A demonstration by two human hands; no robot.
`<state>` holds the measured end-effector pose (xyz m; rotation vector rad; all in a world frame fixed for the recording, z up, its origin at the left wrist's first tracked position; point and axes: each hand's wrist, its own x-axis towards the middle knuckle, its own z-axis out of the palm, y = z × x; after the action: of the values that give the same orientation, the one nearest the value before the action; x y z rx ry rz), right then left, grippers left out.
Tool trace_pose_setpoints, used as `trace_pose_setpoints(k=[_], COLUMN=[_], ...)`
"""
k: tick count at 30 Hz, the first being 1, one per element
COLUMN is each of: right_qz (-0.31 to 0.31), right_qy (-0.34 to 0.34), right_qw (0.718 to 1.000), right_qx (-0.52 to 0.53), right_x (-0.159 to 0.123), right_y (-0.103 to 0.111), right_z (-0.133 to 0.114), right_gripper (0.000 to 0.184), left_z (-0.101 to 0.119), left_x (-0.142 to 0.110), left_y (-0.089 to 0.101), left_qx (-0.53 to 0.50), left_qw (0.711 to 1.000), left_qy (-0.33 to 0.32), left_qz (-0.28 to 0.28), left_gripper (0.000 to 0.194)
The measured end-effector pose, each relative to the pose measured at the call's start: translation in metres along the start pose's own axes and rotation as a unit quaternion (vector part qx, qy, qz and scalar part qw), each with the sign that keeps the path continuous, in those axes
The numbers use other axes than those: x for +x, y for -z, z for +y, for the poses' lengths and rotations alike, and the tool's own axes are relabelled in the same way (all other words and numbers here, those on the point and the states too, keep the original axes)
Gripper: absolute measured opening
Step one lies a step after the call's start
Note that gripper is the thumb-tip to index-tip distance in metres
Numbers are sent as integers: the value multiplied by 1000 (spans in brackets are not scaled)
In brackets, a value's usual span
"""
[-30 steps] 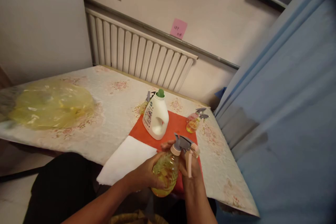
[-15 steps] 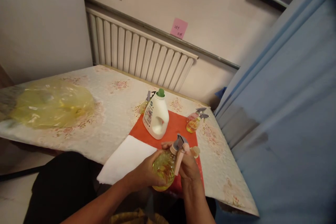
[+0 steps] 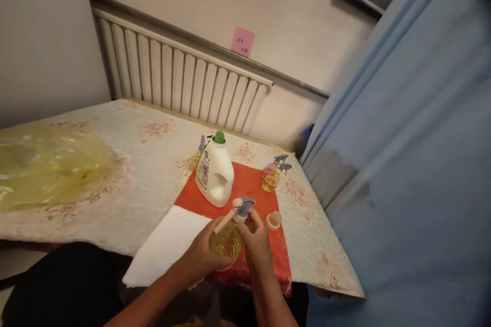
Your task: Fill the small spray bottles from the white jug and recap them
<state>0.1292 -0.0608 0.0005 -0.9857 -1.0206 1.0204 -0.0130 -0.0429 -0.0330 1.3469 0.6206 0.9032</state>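
Observation:
My left hand (image 3: 203, 250) is wrapped round the body of a clear spray bottle (image 3: 227, 243) with yellow liquid in it. The bottle stands roughly upright over the front of a red cloth (image 3: 250, 190). At its neck, the fingers of my right hand (image 3: 257, 240) pinch the collar below the grey and pink spray head (image 3: 245, 206). The pink trigger points left. Just behind the bottle stands a white jug (image 3: 218, 176) with a green spout and no cap on top. A pale round cap (image 3: 273, 220) lies on the cloth, right of my right hand.
Two spray bottles, one pink (image 3: 269, 167) and one yellow (image 3: 270, 182), stand at the cloth's back right. Another spray bottle (image 3: 195, 158) is partly behind the jug. A white cloth (image 3: 169, 242) lies front left, a yellow plastic bag (image 3: 49, 168) farther left. A blue curtain (image 3: 399, 163) hangs at right.
The spray head has turned, its pink trigger swinging from the right side to the left. My right hand has shifted to the neck, uncovering the cap on the cloth. The view has swung right.

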Motion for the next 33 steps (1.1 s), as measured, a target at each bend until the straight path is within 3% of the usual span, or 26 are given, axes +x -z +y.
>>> trace_pose_setpoints(k=[5, 11, 14, 17, 22, 26, 27, 29, 31, 33], right_qz=[-56, -49, -25, -13, 2, 9, 17, 36, 51, 73], right_qy=[-14, -45, -58, -64, -54, -50, -51, -44, -28, -20], right_qw=[994, 962, 950, 949, 947, 949, 947, 943, 940, 932], right_qx=[-97, -263, -305, -308, -316, -310, -315, -328, -337, -354], right_x=[-7, -17, -20, -21, -17, -11, -8, -1, 9, 23], right_y=[9, 13, 15, 17, 21, 29, 32, 40, 50, 62], right_z=[-9, -8, -1, 7, 11, 7, 6, 3, 3, 6], right_gripper=[52, 43, 49, 44, 39, 38, 37, 35, 36, 35], left_z=[3, -10, -18, -19, -15, -35, -43, -60, -74, -84], left_x=[2, 7, 10, 12, 16, 22, 23, 24, 26, 29], left_y=[0, -6, -7, -7, -11, -5, -1, 12, 30, 53], left_qx=[-3, 12, 54, 74, 56, 78, 122, 220, 314, 395], left_qw=[1000, 999, 997, 996, 998, 997, 992, 974, 943, 908], left_qy=[2, -18, -23, -29, 11, -3, -22, -45, -46, -69], left_qz=[12, 31, 51, 43, 2, -11, -9, 38, 99, 126], left_gripper=[75, 70, 66, 66, 76, 99, 95, 70, 44, 34])
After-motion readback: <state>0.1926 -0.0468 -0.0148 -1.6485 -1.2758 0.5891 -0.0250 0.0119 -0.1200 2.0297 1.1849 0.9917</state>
